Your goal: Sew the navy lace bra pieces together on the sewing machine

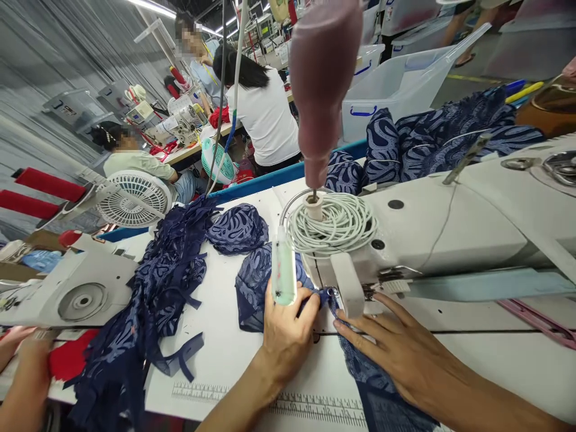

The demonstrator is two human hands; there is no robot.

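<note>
A navy patterned fabric piece (254, 282) lies on the white table (234, 354) and runs under the head of a white sewing machine (450, 234). My left hand (288, 333) presses its fingertips down on the fabric just left of the needle area. My right hand (396, 351) lies flat on the fabric strip (364, 369) below the presser foot, fingers stretched toward the needle. Neither hand is closed around anything. A small pale lamp (284, 273) on a flexible arm hangs in front of the needle and hides it.
A heap of navy fabric pieces (153, 300) lies at left, more at the back right (432, 141). A coil of white cord (335, 225) and a pink thread cone (321, 78) sit on the machine. Another person's arm (22, 372) shows bottom left. Co-workers (263, 114) sit behind, beside a fan (132, 198).
</note>
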